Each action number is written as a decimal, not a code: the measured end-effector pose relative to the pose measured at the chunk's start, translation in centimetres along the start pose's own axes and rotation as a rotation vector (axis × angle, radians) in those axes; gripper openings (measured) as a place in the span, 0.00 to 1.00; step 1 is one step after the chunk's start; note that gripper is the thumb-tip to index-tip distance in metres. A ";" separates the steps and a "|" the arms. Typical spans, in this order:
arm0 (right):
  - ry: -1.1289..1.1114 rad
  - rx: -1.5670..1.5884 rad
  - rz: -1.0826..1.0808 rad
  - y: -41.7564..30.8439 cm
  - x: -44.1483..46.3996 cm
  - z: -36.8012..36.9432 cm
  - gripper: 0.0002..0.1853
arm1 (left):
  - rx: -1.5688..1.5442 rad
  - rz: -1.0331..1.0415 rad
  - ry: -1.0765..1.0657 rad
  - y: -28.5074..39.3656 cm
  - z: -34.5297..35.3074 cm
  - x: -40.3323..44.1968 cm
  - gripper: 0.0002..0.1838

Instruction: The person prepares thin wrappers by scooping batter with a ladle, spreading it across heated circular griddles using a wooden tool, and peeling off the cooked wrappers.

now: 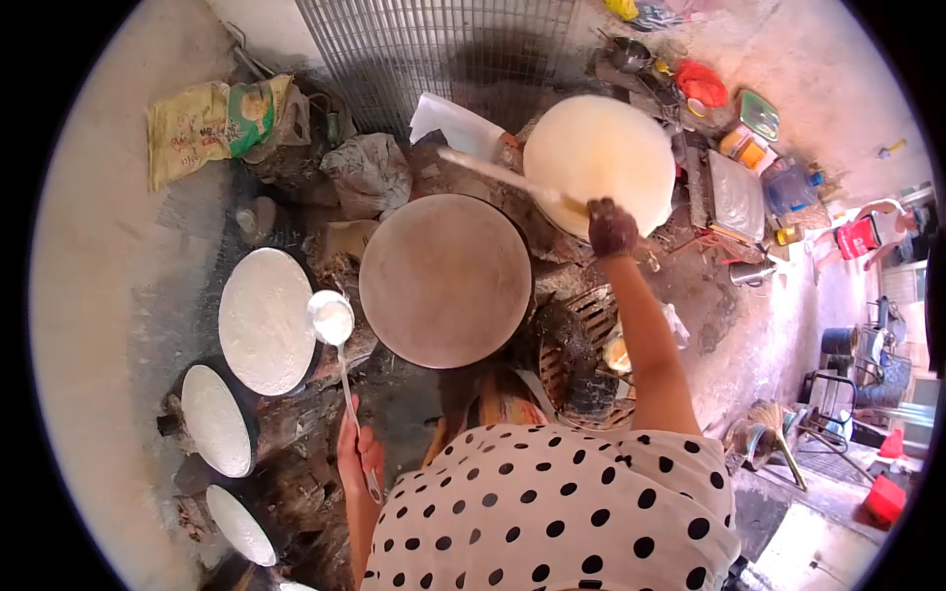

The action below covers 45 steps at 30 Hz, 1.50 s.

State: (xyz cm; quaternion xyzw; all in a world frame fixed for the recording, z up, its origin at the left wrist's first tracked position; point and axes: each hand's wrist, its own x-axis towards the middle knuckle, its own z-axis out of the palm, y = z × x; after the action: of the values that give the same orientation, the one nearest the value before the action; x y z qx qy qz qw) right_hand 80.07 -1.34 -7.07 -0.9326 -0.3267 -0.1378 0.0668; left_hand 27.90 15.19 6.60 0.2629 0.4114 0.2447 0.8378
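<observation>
My left hand [360, 448] is closed round the handle of a ladle [331, 317], whose bowl holds white batter between the bare round griddle [443, 281] and a batter-covered pan [264, 321]. My right hand [613, 229], in a dark glove, grips a long pale wooden stick [503, 175]. The stick points left, above the bare griddle's far edge. Just beyond the right hand lies a large round stack of pale flatbreads or one thick pale sheet [599, 153]; I cannot tell which. Whether the stick touches it is unclear.
More pans with white batter [217, 421] line the left side. A slatted basket [591, 320] stands right of the griddle. Sacks [367, 175] and a metal grate [434, 49] are at the back. Another person [892, 227] is far right, near a broom [778, 443].
</observation>
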 end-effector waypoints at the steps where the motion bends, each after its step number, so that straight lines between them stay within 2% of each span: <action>1: -0.025 0.033 0.015 0.0 -1.2 1.2 0.08 | -0.023 -0.005 0.017 -0.2 -0.5 -0.3 0.21; 3: -0.108 0.029 0.043 0.2 -2.3 2.9 0.09 | -0.090 -0.006 0.068 -0.6 -0.8 -1.2 0.21; 6: -0.053 0.031 0.061 0.4 -2.4 3.8 0.09 | -0.182 0.020 0.055 -1.4 -2.8 -2.3 0.22; 7: -0.021 0.005 0.076 0.3 -2.5 3.5 0.10 | -0.191 0.029 0.055 -1.7 -3.7 -2.6 0.22; 9: -0.093 -0.121 0.022 1.3 -2.8 4.1 0.10 | -0.317 0.024 0.022 -2.5 -6.0 -3.9 0.22; 10: 0.007 -0.041 -0.081 2.6 -3.7 6.1 0.13 | -0.360 0.083 0.068 -3.0 -6.7 -5.2 0.22; 11: -0.017 0.072 -0.110 3.0 -4.5 7.3 0.15 | -0.416 0.064 0.051 -3.5 -6.8 -6.2 0.22; 12: -0.149 0.193 -0.058 0.2 -4.9 3.8 0.16 | -0.480 0.058 0.036 -3.8 -7.2 -6.9 0.22; 13: -0.171 0.225 -0.188 -2.4 -6.3 5.0 0.16 | -0.570 0.081 0.025 -4.9 -8.7 -8.1 0.22; 15: -0.252 0.453 -0.096 -6.1 -9.2 8.6 0.13 | -0.796 0.139 -0.026 -7.8 -11.9 -10.8 0.22; 17: -0.500 1.092 0.206 -11.9 -13.3 13.1 0.13 | -1.079 0.242 -0.069 -11.1 -14.5 -14.6 0.21; 18: -0.760 1.587 0.502 -16.7 -16.7 14.5 0.14 | -1.142 0.341 -0.016 -12.8 -15.6 -17.0 0.21; 20: -0.765 0.934 -0.445 -30.3 -24.0 7.7 0.14 | -1.457 0.397 0.011 -16.3 -19.5 -21.8 0.18; 22: -1.405 0.904 -0.488 -38.9 -31.4 2.2 0.15 | -1.698 0.541 0.189 -20.6 -24.0 -25.6 0.16; 24: -1.812 0.870 -0.478 -42.9 -37.9 4.7 0.19 | -1.666 0.872 0.209 -26.1 -26.4 -30.7 0.19; 25: -1.854 0.729 -0.656 -45.4 -42.0 1.6 0.21 | -1.326 0.798 0.604 -28.2 -26.6 -33.1 0.21; 26: -1.866 0.610 -0.836 -47.9 -42.2 -3.9 0.22 | -0.961 0.665 0.948 -27.2 -23.9 -34.5 0.22; 27: -1.685 0.536 -1.385 -50.5 -47.3 -7.9 0.26 | -0.725 0.578 1.093 -30.2 -26.7 -37.4 0.24; 28: -1.695 0.288 -1.441 -53.2 -51.8 -10.6 0.29 | -0.682 0.498 1.197 -32.4 -29.7 -37.6 0.23; 30: -1.888 0.146 -1.286 -55.6 -58.3 -12.9 0.30 | -0.839 0.484 1.311 -36.5 -34.4 -36.9 0.20; 32: -1.962 -0.140 -1.175 -57.5 -64.1 -13.3 0.31 | -1.045 0.485 1.402 -39.9 -40.1 -37.1 0.15; 33: -1.999 -0.164 -1.204 -58.1 -65.4 -10.8 0.31 | -1.066 0.471 1.466 -42.7 -43.0 -36.0 0.13; 34: -1.988 -0.200 -1.211 -58.5 -67.9 -10.6 0.31 | -1.092 0.450 1.517 -45.2 -45.5 -36.5 0.11; 36: -1.892 -0.315 -1.247 -59.9 -72.7 -10.5 0.29 | -0.999 0.321 1.690 -45.6 -48.3 -39.3 0.08; 38: -1.847 -0.415 -1.285 -60.9 -78.1 -7.5 0.28 | -0.905 0.220 1.803 -48.6 -52.3 -40.9 0.06; 39: -1.736 -0.419 -1.444 -61.3 -80.8 -7.2 0.26 | -0.924 0.216 1.807 -49.8 -54.2 -41.3 0.06; 41: -1.696 -0.149 -1.895 -60.5 -86.6 1.9 0.24 | -0.869 0.144 1.845 -51.5 -57.0 -41.6 0.09; 43: -1.659 -0.184 -2.035 -59.8 -88.9 0.9 0.24 | -0.829 0.074 1.795 -50.4 -56.7 -41.5 0.08; 44: -1.634 -0.326 -2.027 -60.1 -88.5 -3.7 0.23 | -0.772 0.016 1.753 -50.1 -56.2 -41.7 0.08; 45: -1.552 -0.307 -2.161 -60.2 -87.3 -6.0 0.22 | -0.653 -0.024 1.630 -51.0 -55.3 -42.2 0.14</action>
State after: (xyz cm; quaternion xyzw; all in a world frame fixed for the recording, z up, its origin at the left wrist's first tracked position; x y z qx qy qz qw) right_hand -24.35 -7.38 -25.54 -0.0428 -0.8298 0.4053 -0.3813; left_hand -30.32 -35.89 -31.39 -0.2509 0.7937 0.4529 0.3192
